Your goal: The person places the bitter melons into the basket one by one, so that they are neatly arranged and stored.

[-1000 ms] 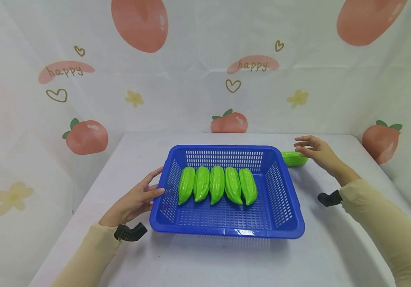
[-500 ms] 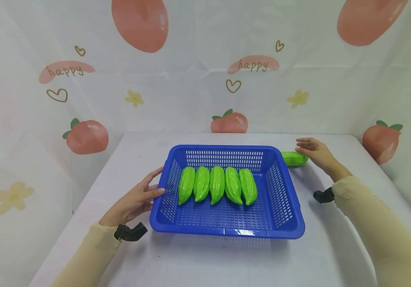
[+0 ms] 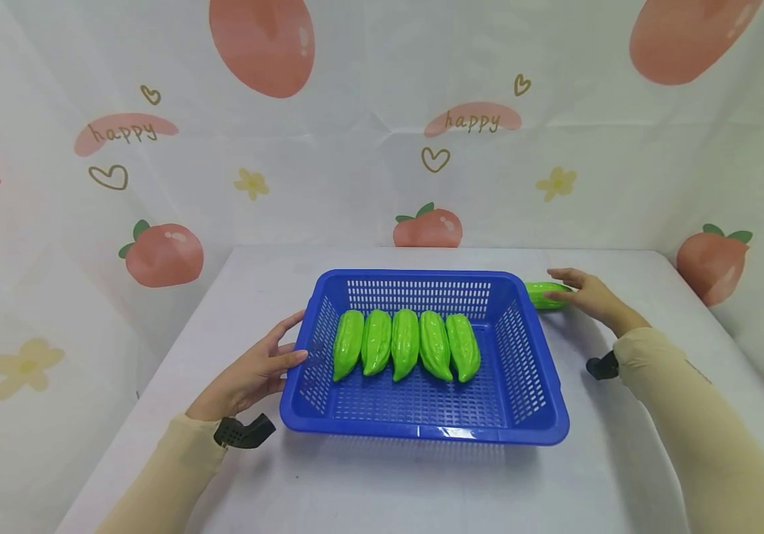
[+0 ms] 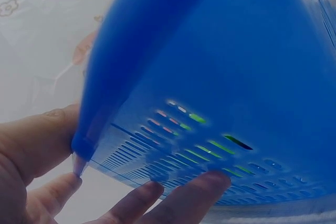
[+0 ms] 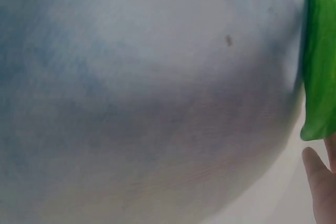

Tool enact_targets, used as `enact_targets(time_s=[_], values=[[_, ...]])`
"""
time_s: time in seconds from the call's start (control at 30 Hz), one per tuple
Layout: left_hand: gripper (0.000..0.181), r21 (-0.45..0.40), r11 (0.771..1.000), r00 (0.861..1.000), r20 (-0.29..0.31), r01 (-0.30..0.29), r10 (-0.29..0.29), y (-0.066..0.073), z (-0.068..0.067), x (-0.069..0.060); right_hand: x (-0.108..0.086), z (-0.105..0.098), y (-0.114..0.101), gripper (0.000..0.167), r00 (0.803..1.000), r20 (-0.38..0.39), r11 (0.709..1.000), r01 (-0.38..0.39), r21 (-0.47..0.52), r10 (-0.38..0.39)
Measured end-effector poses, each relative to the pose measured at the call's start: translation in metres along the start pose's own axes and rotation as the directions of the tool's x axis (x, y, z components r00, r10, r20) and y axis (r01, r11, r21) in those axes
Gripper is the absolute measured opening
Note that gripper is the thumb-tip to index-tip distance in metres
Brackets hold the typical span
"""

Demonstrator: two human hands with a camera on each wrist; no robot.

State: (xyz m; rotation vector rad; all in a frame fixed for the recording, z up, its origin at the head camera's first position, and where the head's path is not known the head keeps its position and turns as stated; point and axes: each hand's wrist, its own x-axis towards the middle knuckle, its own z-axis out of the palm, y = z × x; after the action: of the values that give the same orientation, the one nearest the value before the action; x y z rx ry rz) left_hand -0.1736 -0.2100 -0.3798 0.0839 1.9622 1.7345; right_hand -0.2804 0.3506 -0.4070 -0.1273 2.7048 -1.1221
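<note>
A blue plastic basket (image 3: 382,429) with slotted walls stands mid-table in the head view. Inside, several glossy green bitter melons (image 3: 405,345) lie side by side in a row. My left hand (image 3: 255,371) holds the basket's left side; in the left wrist view its fingertips (image 4: 212,179) touch the slotted outer wall. Beyond the basket's right wall lies another bitter melon (image 3: 545,295), partly hidden by that wall. My right hand (image 3: 592,297) is at its right end, fingers and thumb spread about it. In the right wrist view the thumb (image 5: 312,163) looks just apart from the melon's tip.
A white cloth covers the table (image 3: 382,489). Behind it hangs a white backdrop (image 3: 328,200) printed with fruit, hearts and flowers. Each wrist wears a black camera mount, such as the left one (image 3: 245,432).
My right hand has come lower and closer around the end of the bitter melon outside the basket, its thumb now in front of it. The left hand and basket stay put.
</note>
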Motion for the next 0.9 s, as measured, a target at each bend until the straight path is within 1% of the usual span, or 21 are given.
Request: enact_targets(time_s=[0.17, 0.47, 0.67, 0.77, 0.9], values=[[0.079, 0.005, 1.000, 1.000, 0.012, -0.007, 0.007, 0.0001, -0.0006, -0.0005, -0.0008, 0.0028, 0.0039, 0.070, 0.999, -0.003, 0.999, 0.036, 0.005, -0.036], [0.079, 0.007, 1.000, 1.000, 0.008, 0.007, -0.007, 0.0008, -0.0003, -0.0020, -0.0011, 0.0079, 0.0074, 0.069, 0.999, -0.008, 0.999, 0.035, 0.019, -0.035], [0.079, -0.013, 1.000, 1.000, 0.015, -0.002, 0.002, 0.0006, 0.0000, -0.0012, -0.0017, 0.0087, 0.0058, 0.067, 0.997, -0.022, 0.997, 0.071, 0.006, -0.071], [0.079, -0.022, 1.000, 1.000, 0.007, 0.005, -0.005, 0.0005, -0.0001, -0.0008, -0.0024, 0.0088, 0.0052, 0.067, 0.998, -0.020, 0.998, 0.067, -0.001, -0.067], [0.080, -0.015, 1.000, 1.000, 0.011, -0.003, 0.003, 0.0005, -0.0002, -0.0007, -0.0048, 0.0090, 0.0053, 0.068, 0.999, -0.015, 0.999, 0.037, -0.010, -0.037]])
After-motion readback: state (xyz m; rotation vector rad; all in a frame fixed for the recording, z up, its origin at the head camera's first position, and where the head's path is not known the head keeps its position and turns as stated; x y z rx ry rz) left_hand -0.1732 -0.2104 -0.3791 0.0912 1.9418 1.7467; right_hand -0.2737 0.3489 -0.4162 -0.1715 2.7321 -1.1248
